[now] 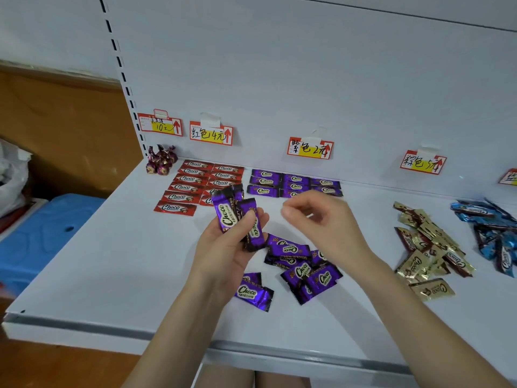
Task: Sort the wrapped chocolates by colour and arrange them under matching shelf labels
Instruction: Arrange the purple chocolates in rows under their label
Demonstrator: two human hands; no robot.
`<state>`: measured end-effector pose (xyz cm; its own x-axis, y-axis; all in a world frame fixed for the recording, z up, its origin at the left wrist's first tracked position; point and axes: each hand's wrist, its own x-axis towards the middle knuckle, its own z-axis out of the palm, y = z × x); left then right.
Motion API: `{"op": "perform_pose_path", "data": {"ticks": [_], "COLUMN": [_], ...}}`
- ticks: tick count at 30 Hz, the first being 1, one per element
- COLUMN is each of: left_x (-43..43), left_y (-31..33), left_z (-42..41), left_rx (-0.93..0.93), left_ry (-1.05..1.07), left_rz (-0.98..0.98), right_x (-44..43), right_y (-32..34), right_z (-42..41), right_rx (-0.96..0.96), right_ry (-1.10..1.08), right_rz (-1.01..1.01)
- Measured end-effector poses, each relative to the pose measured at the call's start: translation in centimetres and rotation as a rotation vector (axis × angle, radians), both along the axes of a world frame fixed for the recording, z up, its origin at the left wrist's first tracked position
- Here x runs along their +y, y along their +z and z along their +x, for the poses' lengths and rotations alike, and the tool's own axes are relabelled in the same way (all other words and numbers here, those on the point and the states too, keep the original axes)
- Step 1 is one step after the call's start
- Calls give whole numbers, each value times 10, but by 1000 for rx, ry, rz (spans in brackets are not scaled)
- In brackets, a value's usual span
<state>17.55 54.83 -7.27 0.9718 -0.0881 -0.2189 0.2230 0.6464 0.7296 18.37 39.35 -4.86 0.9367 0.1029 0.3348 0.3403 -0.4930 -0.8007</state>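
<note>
Stands at the purple stage of the sort. Grips a fan of purple chocolates [238, 217] in the left hand [232, 250], thumb laid across the wrappers, raised clear of the shelf [112, 261]. Shows nothing in the right hand [321, 219]: fingers loosely curled, thumb and forefinger close but parted, level with the left hand and just beside it. Finds the loose purple pile [303, 266] on the shelf below and between the two hands, with one straggler lying against the left wrist. Finds the laid purple rows [293, 182] just beyond the right hand, beneath the purple label [310, 148], near edge partly hidden behind the fingers. Finds the red rows [195, 183] beyond the left hand, under the red label [211, 133], apparently complete though partly masked by the held wrappers. Records a gold heap [428, 247] well to the right of the right hand, below the brown label [423, 162], and a blue heap [492, 233] farther right again, both unsorted. Puts progress near the midpoint: red done, purple part laid, gold and blue not yet arranged. Calls next, in all likelihood, for drawing one wrapper from the fan with the right thumb and forefinger and setting it flat, print up, square against the near end of the purple rows. Warns of slick foil: risk of spilling the fan or nudging laid pieces out of line.
</note>
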Motion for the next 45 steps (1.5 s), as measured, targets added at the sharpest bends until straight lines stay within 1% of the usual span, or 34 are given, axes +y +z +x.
{"op": "perform_pose_path", "data": {"ticks": [2, 6, 9, 11, 13, 15, 16, 18, 21, 23, 25, 27, 31, 34, 37, 42, 45], "left_x": [-3, -6, -5, -4, -5, -6, -6, -6, -5, -5, -6, -8, -10, -11, -11, -13, -13], "left_y": [2, 8, 10, 10, 9, 7, 6, 2, -4, -7, -9, -11, -14, -14, -13, -8, -7], "left_z": [-2, -10, -13, -13, -13, -13, -12, -9, -4, 0, 4, 8, 14, 15, 19, 24, 24], "left_rx": [-11, -66, -70, -75, -77, -72, -65, -35, 17, 31, 29, 35, 53, 65, 120, 209, 220], "left_ry": [-20, -128, -147, -160, -178, -178, -156, -86, -33, -57, -94, -127, -180, -174, -123, -54, -42], "left_rz": [-42, -94, -73, -51, -22, 37, 81, 209, 405, 450, 443, 412, 347, 275, 218, 133, 135], "right_x": [11, 22, 22, 21, 21, 18, 14, -1, -38, -66, -90, -103, -111, -110, -104, -92, -90], "right_y": [1, -1, 1, 2, 1, 2, 2, 2, -5, -14, -25, -34, -44, -47, -50, -60, -61], "right_z": [-17, -26, -25, -24, -24, -22, -19, -8, 22, 44, 64, 80, 99, 99, 87, 71, 69], "right_rx": [-5, 3, 49, 70, 100, 159, 179, 194, 199, 223, 248, 263, 279, 223, 149, 149, 143], "right_ry": [37, -3, -9, 12, 28, 46, 45, -3, -156, -275, -349, -367, -342, -351, -350, -305, -328], "right_rz": [-20, -41, -80, -63, 2, 117, 161, 169, 38, -91, -230, -361, -519, -636, -656, -697, -660]}}
